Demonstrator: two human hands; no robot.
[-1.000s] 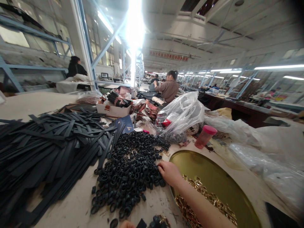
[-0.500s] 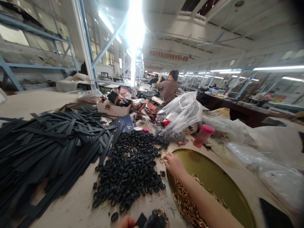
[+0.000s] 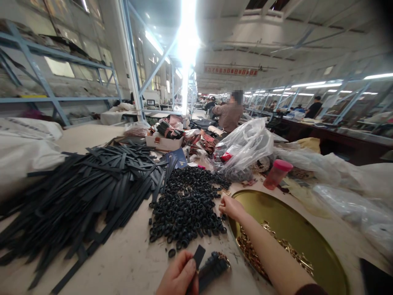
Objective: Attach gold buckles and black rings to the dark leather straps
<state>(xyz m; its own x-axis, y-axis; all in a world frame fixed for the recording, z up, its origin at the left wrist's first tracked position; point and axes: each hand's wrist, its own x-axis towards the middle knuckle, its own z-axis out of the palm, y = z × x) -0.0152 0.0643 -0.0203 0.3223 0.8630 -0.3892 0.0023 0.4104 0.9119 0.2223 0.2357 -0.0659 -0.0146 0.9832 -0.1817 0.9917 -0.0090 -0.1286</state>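
Observation:
My left hand [image 3: 179, 273], low in the head view, is closed with the thumb pressed on a flat black strap [image 3: 199, 255]. Right beside it lies a bundle of black straps [image 3: 213, 268] with small black loops and gold metal at its far end; whether the hand grips this too is unclear. My right hand [image 3: 232, 209] reaches over the tray's left rim, its fingers curled together at the edge of a heap of small black loops [image 3: 187, 209]. What its fingertips hold is hidden. Just beyond them lie a few gold metal buckles [image 3: 223, 191].
A round gold tray [image 3: 294, 217] with many gold metal pieces [image 3: 253, 250] is under my right forearm. Long black strips [image 3: 101, 184] are heaped at left. Farther back are a white box [image 3: 164, 142], a clear plastic bag [image 3: 248, 143] and a pink-lidded jar [image 3: 276, 176]. A co-worker [image 3: 231, 114] is beyond.
The view has swung left and down, bringing my left hand and the strap more fully into sight. My right hand stays by the loop heap, its fingers more curled.

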